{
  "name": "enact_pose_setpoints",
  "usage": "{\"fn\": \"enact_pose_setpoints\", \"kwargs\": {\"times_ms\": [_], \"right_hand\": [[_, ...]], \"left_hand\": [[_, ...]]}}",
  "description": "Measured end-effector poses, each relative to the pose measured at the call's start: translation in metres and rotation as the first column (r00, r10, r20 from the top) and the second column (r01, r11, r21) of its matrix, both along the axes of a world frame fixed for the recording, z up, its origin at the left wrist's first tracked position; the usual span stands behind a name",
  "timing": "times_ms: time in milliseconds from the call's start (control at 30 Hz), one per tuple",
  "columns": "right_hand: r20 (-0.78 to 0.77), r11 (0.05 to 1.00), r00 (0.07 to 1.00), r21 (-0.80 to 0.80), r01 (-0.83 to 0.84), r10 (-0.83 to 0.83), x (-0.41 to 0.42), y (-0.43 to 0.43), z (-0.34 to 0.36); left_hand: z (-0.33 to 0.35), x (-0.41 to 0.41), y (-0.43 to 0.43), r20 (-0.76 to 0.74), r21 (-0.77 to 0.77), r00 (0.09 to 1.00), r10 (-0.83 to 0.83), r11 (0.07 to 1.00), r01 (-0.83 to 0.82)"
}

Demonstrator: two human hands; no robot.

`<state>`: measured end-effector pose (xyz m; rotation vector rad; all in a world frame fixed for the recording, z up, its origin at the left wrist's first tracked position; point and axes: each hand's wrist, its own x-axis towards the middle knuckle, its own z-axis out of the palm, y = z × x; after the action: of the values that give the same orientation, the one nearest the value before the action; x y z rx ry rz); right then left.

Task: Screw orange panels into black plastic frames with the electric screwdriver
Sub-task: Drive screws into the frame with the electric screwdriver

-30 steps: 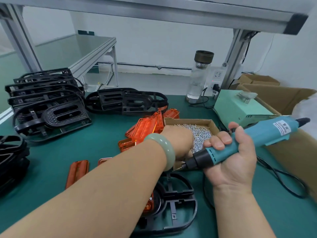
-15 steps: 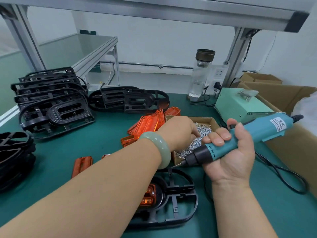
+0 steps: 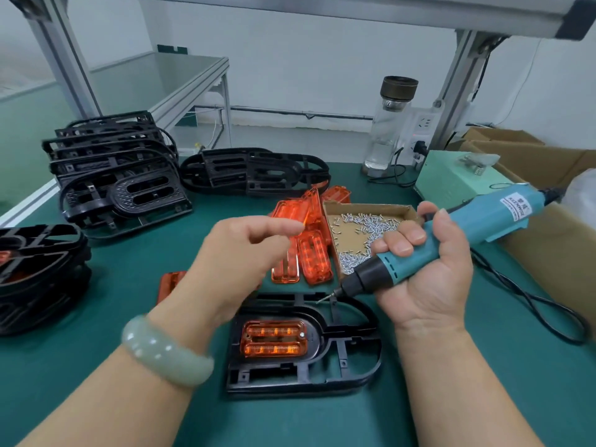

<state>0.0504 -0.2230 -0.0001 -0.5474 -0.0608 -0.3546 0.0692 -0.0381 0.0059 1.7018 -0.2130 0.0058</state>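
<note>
Right hand (image 3: 432,272) wraps the teal electric screwdriver (image 3: 483,217) in a full fist. The bit slants down-left, its tip hanging just above the far edge of the black frame (image 3: 317,343), which lies flat on the green desk (image 3: 129,269) directly in front of the person. Orange panel (image 3: 274,338) is seated in the frame's oval pocket. One screw head (image 3: 302,334) shows at its right side; other fixing points are not legible. Left hand (image 3: 245,253) hovers above and behind the frame, touching nothing on the desk, thumb and forefinger drawn together; whether a screw sits between them I cannot tell. Cardboard box of screws (image 3: 350,235) sits just beyond the frame, loose orange panels (image 3: 314,259) beside it, stacks of black frames (image 3: 119,175) well off to the left. Judgement: the step in hand is loading or placing the next screw. To do it well: set the screw squarely on the bit or in its hole, and stand the driver upright over the hole rather than at this slant. Steady the frame with the free hand so it cannot skate on the desk. Press lightly before triggering and stop once the head seats, since the orange plastic looks liable to crack if overdriven. Keep the cable (image 3: 532,304) off the frame.
</note>
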Motion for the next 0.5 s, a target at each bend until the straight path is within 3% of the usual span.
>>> {"fn": "enact_pose_setpoints", "kwargs": {"times_ms": [200, 500], "right_hand": [[0.01, 0.999, 1.0, 0.044, 0.008, -0.009, -0.006, 0.013, 0.003], [-0.101, 0.985, 0.99, 0.132, 0.113, -0.1, -0.008, 0.029, 0.019]], "left_hand": [[-0.02, -0.032, 0.018, -0.04, -0.27, 0.993, 0.115, 0.955, -0.121], [-0.022, -0.041, 0.019, -0.211, -0.5, 0.977, 0.009, 0.858, -0.116]]}}
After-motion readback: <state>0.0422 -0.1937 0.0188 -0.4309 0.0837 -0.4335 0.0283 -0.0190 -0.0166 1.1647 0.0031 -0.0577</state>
